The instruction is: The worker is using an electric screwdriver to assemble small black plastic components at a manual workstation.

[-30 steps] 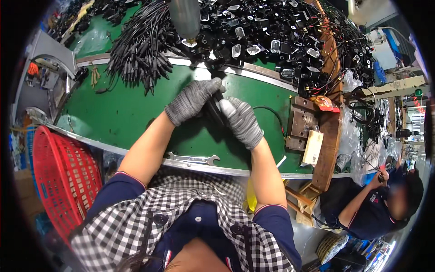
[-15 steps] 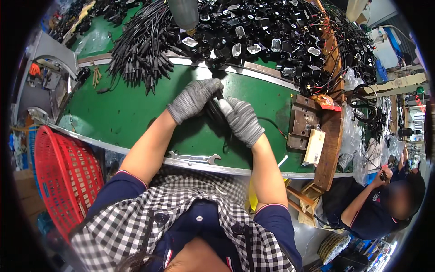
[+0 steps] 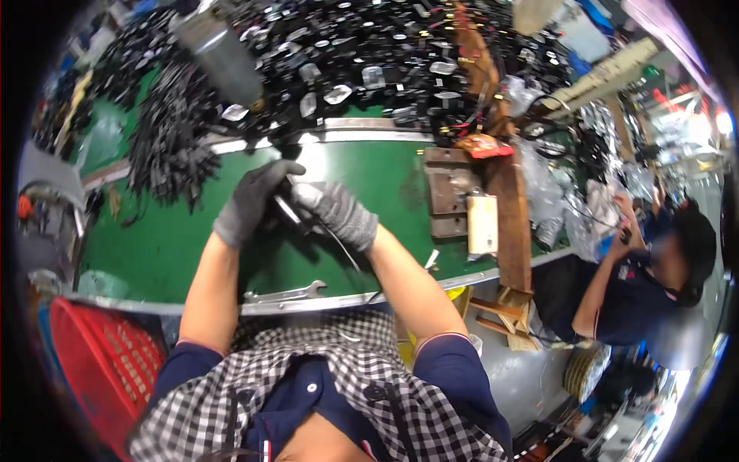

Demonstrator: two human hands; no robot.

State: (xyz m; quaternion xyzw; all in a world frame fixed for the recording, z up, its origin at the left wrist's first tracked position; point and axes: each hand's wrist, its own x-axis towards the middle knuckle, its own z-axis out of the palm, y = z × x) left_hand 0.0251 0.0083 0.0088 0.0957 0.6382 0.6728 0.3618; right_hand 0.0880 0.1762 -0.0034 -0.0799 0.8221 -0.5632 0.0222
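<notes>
My left hand [image 3: 255, 202], in a grey knit glove, is closed on a dark cabled part [image 3: 288, 211] above the green work surface [image 3: 385, 192]. My right hand [image 3: 341, 214], gloved in striped grey knit, closes on the same part from the other side. A bright gleam runs along the part, and a thin cable [image 3: 339, 245] hangs from it below my right hand. Fingers and blur hide much of its shape. An open-ended wrench [image 3: 289, 294] lies along the near metal edge of the table.
Loose black parts and clear pieces [image 3: 373, 77] heap beyond the rail. Bundled black cables [image 3: 171, 138] lie far left, beside a hanging grey cylinder [image 3: 219, 58]. A brown metal block [image 3: 446, 192], a pale box [image 3: 483, 223] and a wooden board [image 3: 512, 231] stand right. A red basket [image 3: 100, 354] sits lower left; a co-worker [image 3: 631, 277] sits right.
The whole view has shifted, with the table and its things now further left in the picture. Both hands still hold the part, which has tilted to show a bright gleam and its cable.
</notes>
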